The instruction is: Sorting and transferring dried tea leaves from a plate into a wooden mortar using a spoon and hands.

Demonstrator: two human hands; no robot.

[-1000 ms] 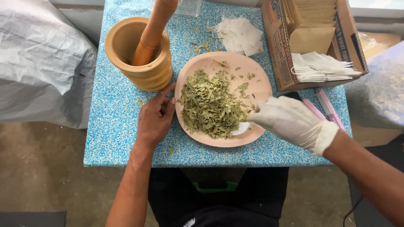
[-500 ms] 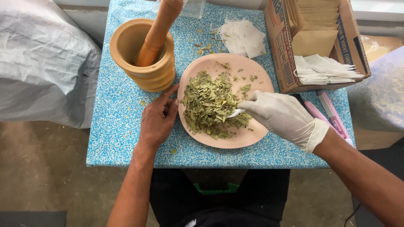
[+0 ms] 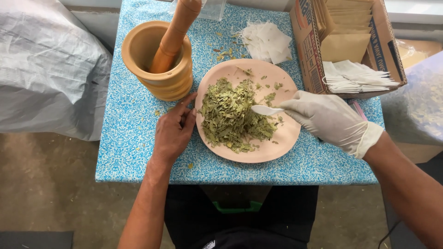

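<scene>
Mid-scoop I reckon: my gloved right hand (image 3: pixel 330 120) pinches a white spoon (image 3: pixel 266 110) into the dried leaves (image 3: pixel 233 117) on the pink plate (image 3: pixel 277 147). Left hand (image 3: pixel 173 131), fingers loosely together, steadies its nine o'clock rim. Next: lift level.

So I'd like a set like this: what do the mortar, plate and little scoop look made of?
Mortar and pestle: likely turned wood, matte tan with ridged rings. Plate: smooth pale pink, plastic or glazed ceramic; hard to tell. Scoop in the gloved right hand: white, probably plastic.
</scene>
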